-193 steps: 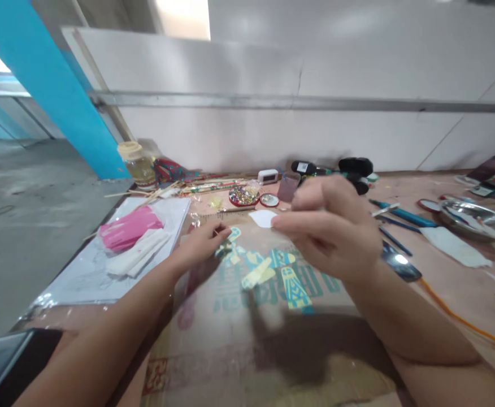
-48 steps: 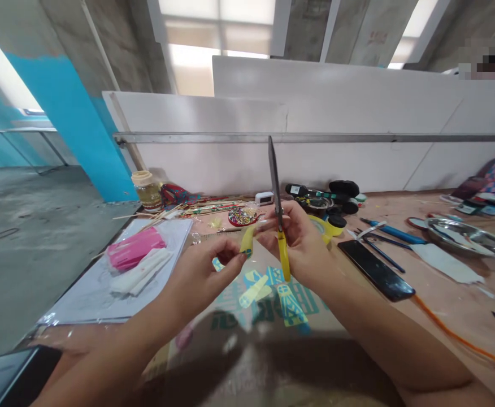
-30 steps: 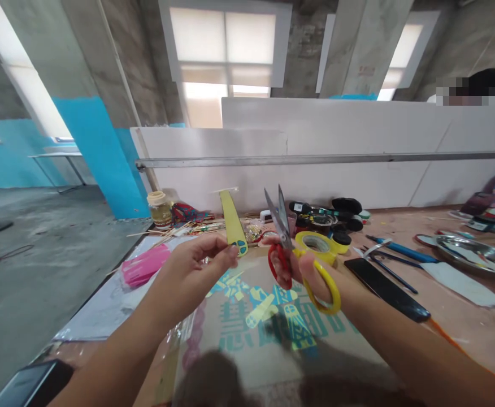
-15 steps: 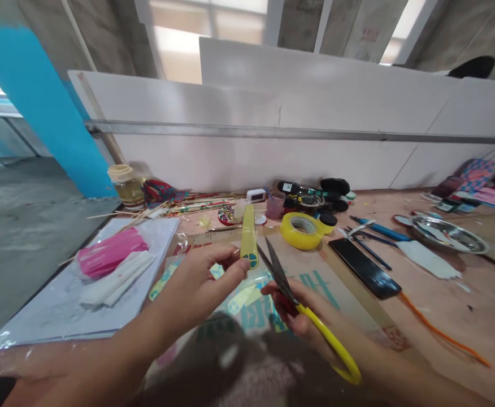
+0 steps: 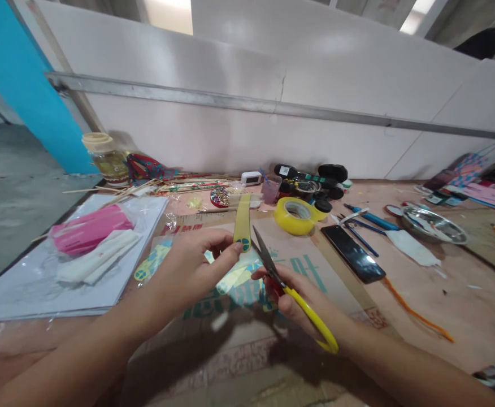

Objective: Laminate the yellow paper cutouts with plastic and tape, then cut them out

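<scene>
Between thumb and fingers, my left hand [image 5: 200, 263] pinches the lower end of a yellow strip [image 5: 242, 217] with a blue clover-like pattern at that end. The strip stands up from the fingers. In my right hand [image 5: 292, 291] is a pair of scissors [image 5: 268, 263] with yellow and red handles. Its blades are slightly parted and point up and left, close beside the strip's patterned end. More patterned yellow-and-blue pieces [image 5: 234, 277] lie below the hands on a printed cardboard sheet [image 5: 247, 356]; the hands partly hide them.
Behind the hands lies a roll of yellow tape [image 5: 295, 216]. A phone [image 5: 352, 253], a metal dish [image 5: 436, 223] and pens are to the right. On the left, a pink packet [image 5: 92, 229] rests on white sheets [image 5: 27, 282], near a jar [image 5: 105, 158]. A white panel [image 5: 230, 124] stands behind.
My view has tilted down and shifted slightly right, so the items appear higher and further left. Both hands keep their hold on the strip and the scissors.
</scene>
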Demonstrator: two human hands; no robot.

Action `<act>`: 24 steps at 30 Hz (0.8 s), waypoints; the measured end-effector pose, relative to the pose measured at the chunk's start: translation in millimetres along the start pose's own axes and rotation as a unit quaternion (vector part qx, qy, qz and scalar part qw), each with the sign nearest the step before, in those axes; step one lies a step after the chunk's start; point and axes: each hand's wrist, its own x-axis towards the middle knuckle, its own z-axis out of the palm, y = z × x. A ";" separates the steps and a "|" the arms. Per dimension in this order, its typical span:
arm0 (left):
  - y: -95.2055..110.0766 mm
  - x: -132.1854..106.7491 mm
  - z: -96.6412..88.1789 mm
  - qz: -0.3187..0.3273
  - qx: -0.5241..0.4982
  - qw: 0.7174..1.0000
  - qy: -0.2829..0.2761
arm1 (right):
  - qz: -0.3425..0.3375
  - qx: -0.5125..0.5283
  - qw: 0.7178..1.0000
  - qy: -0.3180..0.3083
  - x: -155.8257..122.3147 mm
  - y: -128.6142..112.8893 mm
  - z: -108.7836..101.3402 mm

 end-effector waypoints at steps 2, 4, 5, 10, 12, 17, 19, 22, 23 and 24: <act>0.6 -0.1 0.6 0.009 0.006 1.000 -0.003 | -0.004 -0.016 1.000 0.002 0.5 0.7 -1.3; 0.5 0.4 0.5 0.012 0.010 1.000 -0.007 | -0.003 -0.018 1.000 0.002 1.1 2.7 -1.7; 0.2 0.8 0.3 0.013 0.010 1.000 -0.008 | -0.002 -0.014 1.000 0.002 1.4 4.0 -1.5; -0.8 2.4 -1.0 0.013 0.010 1.000 -0.009 | 0.014 -0.010 1.000 0.007 2.0 9.0 0.4; -1.0 1.9 -0.9 0.009 0.013 1.000 -0.009 | 0.012 -0.008 1.000 0.007 2.1 8.9 0.6; -1.4 1.1 -1.0 -0.001 0.022 1.000 -0.020 | 0.010 -0.008 1.000 0.013 4.6 4.8 0.2; -1.2 2.3 -1.4 -0.005 0.018 1.000 -0.022 | 0.011 0.001 1.000 0.012 6.1 5.2 -0.1; -0.5 4.6 -2.1 -0.013 0.009 1.000 -0.021 | 0.019 0.025 0.999 0.011 7.3 9.6 -0.3; -0.3 5.0 -2.1 -0.015 0.007 1.000 -0.019 | 0.022 0.031 0.999 0.013 7.3 11.4 -0.3; -0.4 5.2 -2.1 -0.016 0.005 1.000 -0.017 | 0.024 0.037 0.999 0.018 7.2 12.9 -0.3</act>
